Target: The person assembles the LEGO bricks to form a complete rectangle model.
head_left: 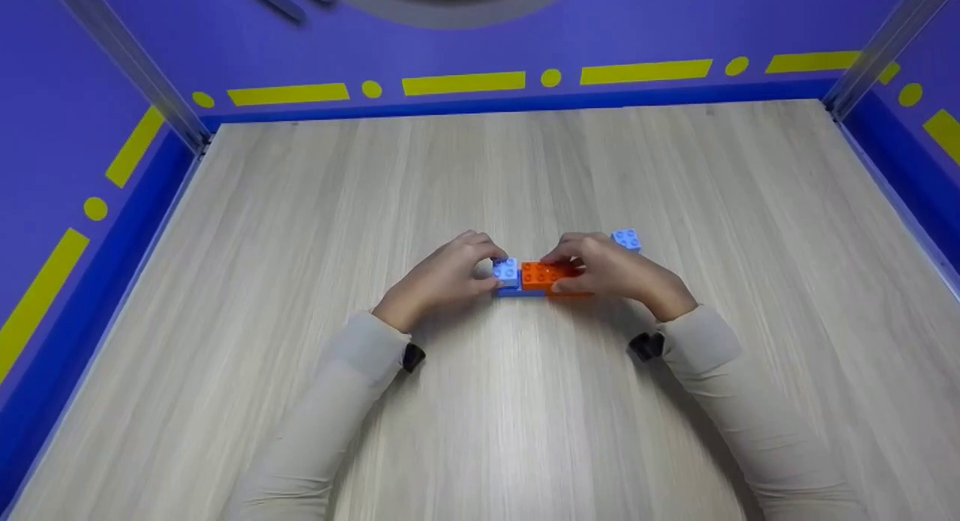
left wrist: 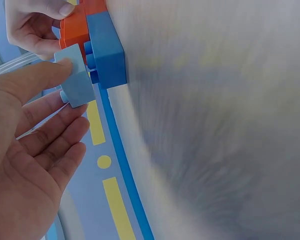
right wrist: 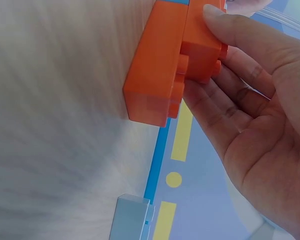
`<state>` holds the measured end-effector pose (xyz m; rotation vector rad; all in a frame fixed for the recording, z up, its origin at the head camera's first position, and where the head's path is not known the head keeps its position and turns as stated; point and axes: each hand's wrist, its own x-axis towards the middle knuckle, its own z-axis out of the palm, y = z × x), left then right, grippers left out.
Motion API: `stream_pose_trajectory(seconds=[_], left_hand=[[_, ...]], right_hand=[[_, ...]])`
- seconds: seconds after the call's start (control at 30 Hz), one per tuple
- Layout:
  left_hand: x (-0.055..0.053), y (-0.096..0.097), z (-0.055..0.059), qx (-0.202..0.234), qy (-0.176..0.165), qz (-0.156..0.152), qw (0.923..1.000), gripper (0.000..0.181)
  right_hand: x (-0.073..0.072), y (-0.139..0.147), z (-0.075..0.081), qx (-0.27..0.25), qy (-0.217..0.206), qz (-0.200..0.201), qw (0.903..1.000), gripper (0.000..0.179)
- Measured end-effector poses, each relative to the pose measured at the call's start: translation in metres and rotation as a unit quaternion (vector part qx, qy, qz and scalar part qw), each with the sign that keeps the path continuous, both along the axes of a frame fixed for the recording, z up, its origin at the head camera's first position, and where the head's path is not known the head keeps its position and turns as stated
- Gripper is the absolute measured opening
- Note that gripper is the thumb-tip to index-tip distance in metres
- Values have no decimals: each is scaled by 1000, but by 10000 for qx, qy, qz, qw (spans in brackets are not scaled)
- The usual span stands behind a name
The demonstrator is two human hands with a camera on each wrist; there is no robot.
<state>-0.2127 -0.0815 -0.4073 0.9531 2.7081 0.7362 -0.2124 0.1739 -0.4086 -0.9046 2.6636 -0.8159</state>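
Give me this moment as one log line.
left hand: pinches light-blue brick above blue brick; right hand: holds upper orange brick on lower orange brick; second light-blue brick: apart, on table

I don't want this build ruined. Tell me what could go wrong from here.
The light blue brick in the left grip looks tilted against the lower blue brick, so it might seat crooked. Pushing down could shift the upper orange brick in the right grip. The other light blue brick, near the right grip, could get knocked.
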Motion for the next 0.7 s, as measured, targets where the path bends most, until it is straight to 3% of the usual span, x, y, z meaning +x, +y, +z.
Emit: stream_pose_trajectory(seconds=[0.7], left_hand=[[2,5,-1,-84,-119,112,9998,31]], right_hand=[[0,1,1,-24,13,76,10000,35]])
